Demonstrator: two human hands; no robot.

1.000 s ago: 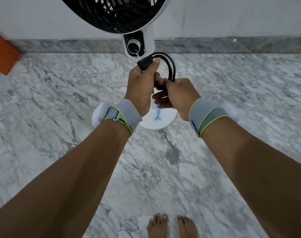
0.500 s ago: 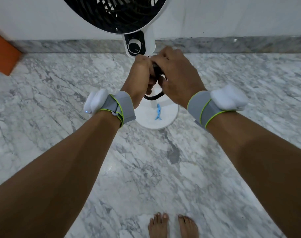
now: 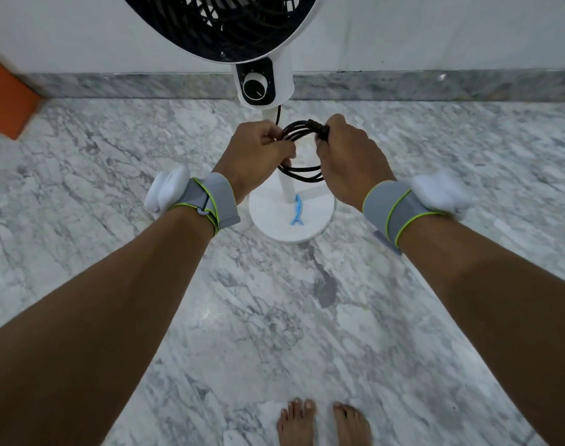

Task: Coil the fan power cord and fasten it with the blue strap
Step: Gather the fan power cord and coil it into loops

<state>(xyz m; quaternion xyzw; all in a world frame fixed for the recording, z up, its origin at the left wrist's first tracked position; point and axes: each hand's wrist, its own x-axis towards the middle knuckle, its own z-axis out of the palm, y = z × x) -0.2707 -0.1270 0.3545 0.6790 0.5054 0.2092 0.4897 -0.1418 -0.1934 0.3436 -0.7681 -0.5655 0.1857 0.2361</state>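
1. Left hand (image 3: 258, 149) pinched shut on left side of black power cord (image 3: 302, 149) coil.
2. Coil held between both hands, above white fan base (image 3: 319, 217), in front of pole.
3. Right hand (image 3: 348, 156) clenched around coil's right side.
4. Blue strap (image 3: 297, 210) lying loose on base, near pole foot.

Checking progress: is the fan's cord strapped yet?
No. The black cord is coiled between both hands; the blue strap lies on the fan base.
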